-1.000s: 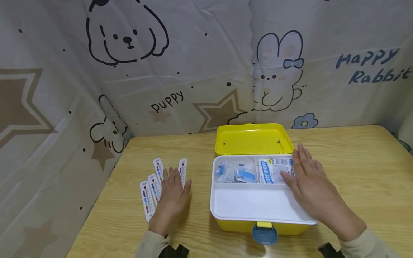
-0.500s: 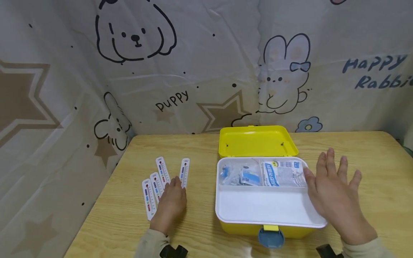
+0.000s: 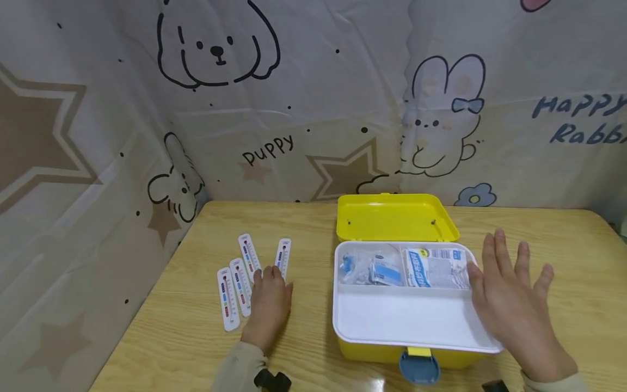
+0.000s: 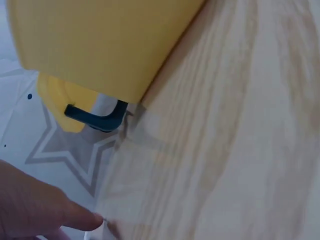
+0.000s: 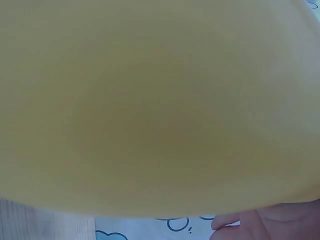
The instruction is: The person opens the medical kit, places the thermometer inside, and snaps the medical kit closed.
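Note:
My left hand (image 3: 270, 305) is over the lower ends of two white thermometer cards (image 3: 249, 251), its bent fingertips right at them, the thumb apart to the right. Its underside is hidden in the head view. In the left wrist view, one straight digit of the left hand (image 4: 50, 212) points down at the tabletop. Two more thermometer cards (image 3: 228, 299) lie just left of that hand. My right hand (image 3: 516, 305) has its fingers spread beside a yellow first-aid box (image 3: 392, 351), thumb at the right rim of the box's white tray (image 3: 411, 316).
The box's yellow lid (image 3: 392, 218) stands tipped back. Bagged blue-and-white items (image 3: 367, 269) and a gauze packet (image 3: 436, 268) sit in the tray's rear compartments. A blue-grey latch (image 3: 419, 367) hangs in front. A printed curtain (image 3: 313, 98) backs the wooden table (image 3: 161, 305).
My right hand has moved right, off the gauze packet, and spread its fingers. My left fingers have drawn back and bent at the cards' lower ends. The view has shifted slightly.

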A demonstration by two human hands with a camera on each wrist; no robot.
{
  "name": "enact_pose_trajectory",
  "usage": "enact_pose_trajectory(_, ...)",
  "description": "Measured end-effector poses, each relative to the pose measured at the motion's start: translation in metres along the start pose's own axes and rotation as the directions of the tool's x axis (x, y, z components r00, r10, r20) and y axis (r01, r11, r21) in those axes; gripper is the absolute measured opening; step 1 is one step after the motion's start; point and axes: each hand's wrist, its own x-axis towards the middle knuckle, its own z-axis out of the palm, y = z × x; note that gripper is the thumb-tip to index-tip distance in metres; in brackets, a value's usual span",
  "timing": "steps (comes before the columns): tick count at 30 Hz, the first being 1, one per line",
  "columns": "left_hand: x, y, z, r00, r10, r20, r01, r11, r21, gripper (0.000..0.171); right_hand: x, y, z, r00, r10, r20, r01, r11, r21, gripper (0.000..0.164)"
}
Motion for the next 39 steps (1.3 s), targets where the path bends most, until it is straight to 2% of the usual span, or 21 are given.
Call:
enact_pose_trajectory(2, 0.002, 0.001, 0.001, 0.999, 0.003, -0.047, -0.002, 1.0, 0.027, 0.047, 0.0, 0.0, 0.0, 1.0, 0.002, -0.006, -0.002, 1.0, 0.006, 0.068)
enact_pose_trajectory(4, 0.004, 0.003, 0.001, 0.998, -0.015, -0.06, 0.018, 0.999, 0.041, 0.048, 0.0, -0.001, 0.001, 1.0, 0.005, -0.016, -0.005, 1.0, 0.017, 0.068)
enact_pose_trajectory(7, 0.006, 0.007, 0.0, 0.997, -0.041, -0.058, 0.044, 0.998, 0.051, 0.046, 0.0, -0.002, 0.001, 0.999, 0.007, -0.032, -0.006, 1.0, 0.029, 0.067)
enact_pose_trajectory(13, 0.007, 0.015, -0.005, 0.998, -0.035, -0.049, 0.038, 0.998, 0.049, 0.027, -0.003, 0.0, 0.001, 0.998, 0.016, -0.055, -0.014, 0.999, 0.039, 0.064)
enact_pose_trajectory(17, 0.006, 0.013, -0.007, 0.997, -0.058, -0.042, 0.061, 0.996, 0.059, 0.019, -0.003, 0.001, 0.002, 0.999, 0.02, -0.051, -0.018, 0.999, 0.05, 0.064)
enact_pose_trajectory(23, 0.004, 0.008, -0.007, 0.997, -0.073, -0.019, 0.074, 0.996, 0.041, 0.02, 0.0, -0.003, 0.003, 0.998, 0.022, -0.054, -0.019, 0.999, 0.051, 0.061)
enact_pose_trajectory(30, 0.003, 0.004, -0.001, 0.996, -0.033, -0.085, 0.037, 0.998, 0.046, 0.023, 0.0, -0.007, 0.001, 0.998, 0.027, -0.05, -0.024, 0.998, 0.065, 0.061)
enact_pose_trajectory(39, 0.002, 0.005, 0.002, 0.996, 0.045, -0.071, -0.042, 0.998, 0.043, 0.023, -0.002, -0.006, 0.0, 0.998, 0.021, -0.063, -0.016, 0.997, 0.072, 0.059)
